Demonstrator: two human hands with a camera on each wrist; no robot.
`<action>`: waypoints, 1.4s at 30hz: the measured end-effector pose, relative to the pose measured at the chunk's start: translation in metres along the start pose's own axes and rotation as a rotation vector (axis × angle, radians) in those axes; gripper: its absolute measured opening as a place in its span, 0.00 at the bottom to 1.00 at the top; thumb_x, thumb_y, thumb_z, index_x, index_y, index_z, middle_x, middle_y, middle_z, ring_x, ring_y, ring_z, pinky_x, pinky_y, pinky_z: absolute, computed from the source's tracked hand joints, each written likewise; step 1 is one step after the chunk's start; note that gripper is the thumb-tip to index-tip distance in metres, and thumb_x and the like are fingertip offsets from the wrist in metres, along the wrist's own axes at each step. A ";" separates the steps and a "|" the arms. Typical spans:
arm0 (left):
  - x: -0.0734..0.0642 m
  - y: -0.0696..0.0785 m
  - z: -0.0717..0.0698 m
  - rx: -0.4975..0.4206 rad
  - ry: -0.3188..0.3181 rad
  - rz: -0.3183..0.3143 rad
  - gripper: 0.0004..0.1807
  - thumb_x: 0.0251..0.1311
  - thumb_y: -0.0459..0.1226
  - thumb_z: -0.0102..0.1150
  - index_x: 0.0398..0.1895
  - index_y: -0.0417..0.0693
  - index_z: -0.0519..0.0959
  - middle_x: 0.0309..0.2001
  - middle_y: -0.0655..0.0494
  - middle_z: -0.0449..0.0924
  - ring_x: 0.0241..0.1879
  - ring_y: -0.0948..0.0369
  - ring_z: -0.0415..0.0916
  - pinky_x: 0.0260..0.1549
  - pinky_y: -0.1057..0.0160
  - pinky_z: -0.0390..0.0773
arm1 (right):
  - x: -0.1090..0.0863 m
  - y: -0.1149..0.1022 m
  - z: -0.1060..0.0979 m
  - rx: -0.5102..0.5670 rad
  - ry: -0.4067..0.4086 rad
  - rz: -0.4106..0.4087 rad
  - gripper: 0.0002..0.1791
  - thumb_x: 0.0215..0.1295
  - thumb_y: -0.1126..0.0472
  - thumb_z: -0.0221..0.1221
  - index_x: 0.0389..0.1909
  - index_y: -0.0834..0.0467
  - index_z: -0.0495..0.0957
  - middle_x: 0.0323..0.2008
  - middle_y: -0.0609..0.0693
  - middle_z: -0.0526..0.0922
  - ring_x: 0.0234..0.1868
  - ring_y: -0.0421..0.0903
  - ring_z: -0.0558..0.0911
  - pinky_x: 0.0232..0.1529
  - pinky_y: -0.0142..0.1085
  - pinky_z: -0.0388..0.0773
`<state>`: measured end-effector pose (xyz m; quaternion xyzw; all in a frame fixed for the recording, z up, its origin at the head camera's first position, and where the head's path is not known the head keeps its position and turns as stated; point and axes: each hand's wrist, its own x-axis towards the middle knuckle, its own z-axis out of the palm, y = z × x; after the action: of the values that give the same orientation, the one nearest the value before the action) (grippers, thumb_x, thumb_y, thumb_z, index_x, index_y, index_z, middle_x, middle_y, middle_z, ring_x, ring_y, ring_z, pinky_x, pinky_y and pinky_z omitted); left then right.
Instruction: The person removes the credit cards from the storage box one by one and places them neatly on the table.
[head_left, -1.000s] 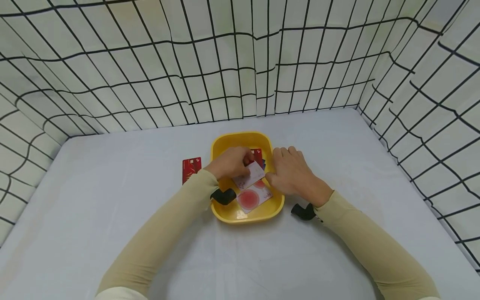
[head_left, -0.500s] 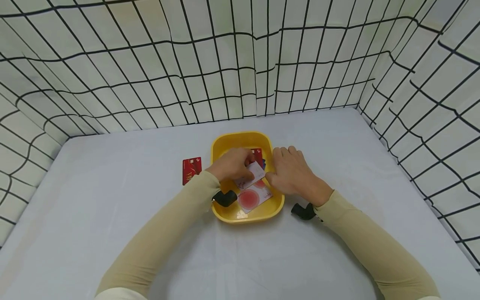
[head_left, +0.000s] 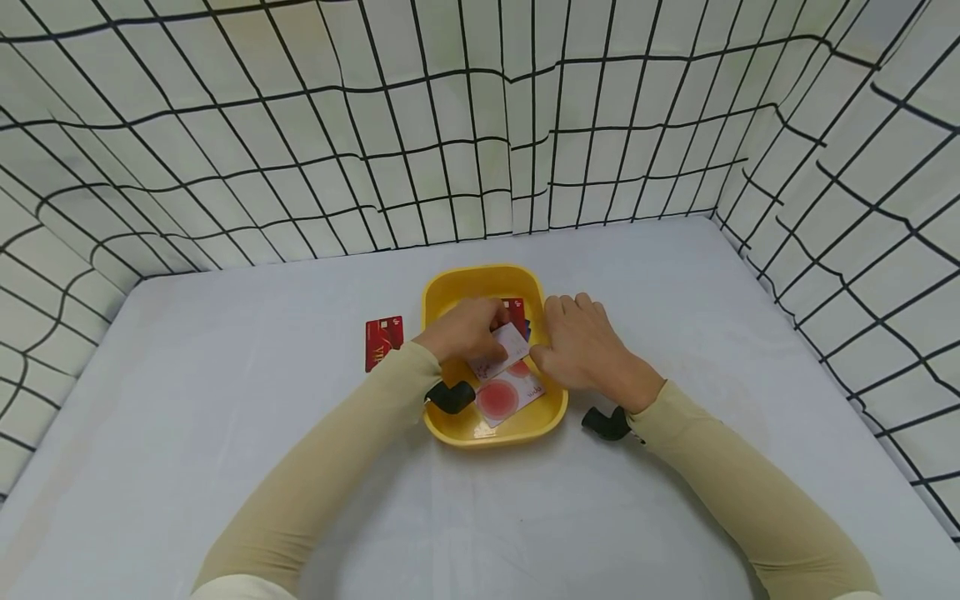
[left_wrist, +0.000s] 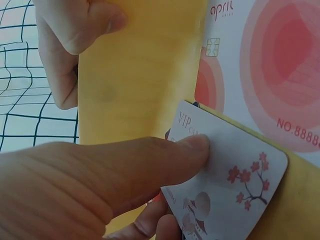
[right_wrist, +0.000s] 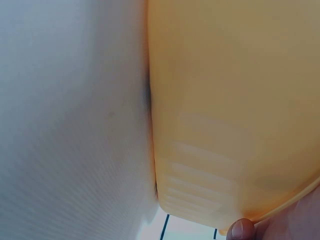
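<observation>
A yellow plastic tray [head_left: 480,285] stands in the middle of the table. Inside it my left hand [head_left: 463,327] pinches a white VIP card [left_wrist: 255,185] printed with pink blossoms, thumb on top and fingers underneath. Below that lies a white card with pink circles [left_wrist: 285,60], marked "april". A red card [head_left: 516,308] shows farther back in the tray, partly covered by the left hand and the VIP card. My right hand [head_left: 588,346] grips the tray's right rim, thumb on the inner side; a fingertip shows at the edge in the right wrist view.
Left of the tray, another red card [head_left: 383,333] lies on the white tabletop [head_left: 262,375], partly overlapped by the left sleeve. Black wrist-worn pieces [head_left: 451,397] hang below both wrists. White walls with a black grid [head_left: 420,150] enclose the table's back and sides.
My left hand has shifted very slightly to the right over the tray, still pinching the VIP card. The right hand stays at the rim.
</observation>
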<state>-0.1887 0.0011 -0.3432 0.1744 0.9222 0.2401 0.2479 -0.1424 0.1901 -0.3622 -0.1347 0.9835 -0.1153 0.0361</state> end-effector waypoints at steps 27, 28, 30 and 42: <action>-0.013 -0.002 -0.014 0.091 0.035 0.052 0.17 0.65 0.31 0.63 0.57 0.42 0.81 0.52 0.47 0.84 0.49 0.53 0.80 0.53 0.59 0.87 | 0.000 -0.002 0.000 0.007 0.013 -0.016 0.18 0.64 0.50 0.52 0.44 0.62 0.69 0.36 0.55 0.71 0.42 0.54 0.66 0.42 0.42 0.59; -0.014 -0.001 -0.015 0.089 0.032 0.048 0.16 0.66 0.31 0.63 0.57 0.42 0.81 0.52 0.47 0.84 0.49 0.53 0.80 0.53 0.59 0.87 | 0.000 -0.002 0.000 0.007 0.013 -0.017 0.18 0.64 0.50 0.52 0.44 0.62 0.69 0.36 0.55 0.71 0.42 0.54 0.66 0.42 0.42 0.59; -0.015 0.000 -0.016 0.083 0.029 0.034 0.16 0.66 0.32 0.63 0.56 0.43 0.81 0.52 0.47 0.84 0.49 0.53 0.80 0.52 0.59 0.87 | 0.000 -0.002 -0.001 0.008 0.013 -0.017 0.18 0.64 0.50 0.52 0.44 0.62 0.69 0.36 0.55 0.71 0.42 0.54 0.66 0.42 0.42 0.59; -0.023 0.001 -0.024 0.055 0.017 0.060 0.16 0.63 0.30 0.62 0.54 0.43 0.83 0.50 0.47 0.85 0.49 0.53 0.80 0.51 0.60 0.86 | -0.002 -0.003 -0.003 0.022 0.016 -0.018 0.17 0.63 0.51 0.52 0.42 0.61 0.68 0.34 0.54 0.70 0.41 0.54 0.66 0.41 0.41 0.58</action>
<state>-0.1825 -0.0165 -0.3160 0.2063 0.9250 0.2237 0.2277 -0.1398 0.1882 -0.3587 -0.1422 0.9812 -0.1276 0.0289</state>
